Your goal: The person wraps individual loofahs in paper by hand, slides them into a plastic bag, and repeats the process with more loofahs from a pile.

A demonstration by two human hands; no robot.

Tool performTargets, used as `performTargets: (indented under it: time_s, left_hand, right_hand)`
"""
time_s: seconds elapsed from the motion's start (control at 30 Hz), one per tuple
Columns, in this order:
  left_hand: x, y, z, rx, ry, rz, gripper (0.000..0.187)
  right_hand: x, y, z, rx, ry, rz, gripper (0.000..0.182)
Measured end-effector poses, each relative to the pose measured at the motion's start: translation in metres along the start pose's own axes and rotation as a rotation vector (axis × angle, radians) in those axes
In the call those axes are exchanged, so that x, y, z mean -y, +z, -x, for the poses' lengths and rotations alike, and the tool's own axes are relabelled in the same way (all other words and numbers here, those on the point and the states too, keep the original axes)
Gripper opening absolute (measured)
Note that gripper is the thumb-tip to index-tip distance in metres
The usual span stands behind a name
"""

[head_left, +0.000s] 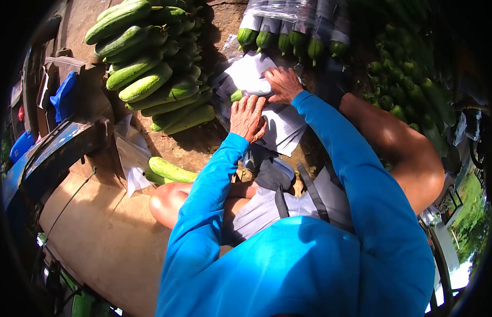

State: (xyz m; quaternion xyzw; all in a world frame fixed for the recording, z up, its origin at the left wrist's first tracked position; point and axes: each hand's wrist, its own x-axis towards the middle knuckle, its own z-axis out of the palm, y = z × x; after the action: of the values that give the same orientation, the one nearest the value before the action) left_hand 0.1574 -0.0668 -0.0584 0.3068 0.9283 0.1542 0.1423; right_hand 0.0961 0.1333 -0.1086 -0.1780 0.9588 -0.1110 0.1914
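A green vegetable lies mostly wrapped in white paper in front of me, with only its green end showing. My left hand rests on the near left side of this roll, fingers pointing away from me and slightly spread. On the right side, my right hand lies over the paper with its fingers bent against the roll. Under and around both hands are loose printed paper sheets. How firmly the fingers press on the roll is hard to see.
Long green vegetables are stacked at the left. Paper-wrapped ones stand in a row at the top under clear film. More green vegetables lie at the right. A single one and a white bag lie near my left knee.
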Motion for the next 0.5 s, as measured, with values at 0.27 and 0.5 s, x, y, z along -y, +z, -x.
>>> performTargets:
  time_s: [0.27, 0.5]
  left_hand:
    - [-0.008, -0.023, 0.008, -0.079, 0.017, -0.018, 0.099]
    - [-0.034, -0.075, -0.019, -0.429, 0.084, 0.185, 0.097]
  right_hand:
    - [-0.02, -0.049, 0.007, 0.724, 0.217, -1.186, 0.063]
    - [-0.007, -0.13, 0.046, 1.712, 0.554, -2.371, 0.067]
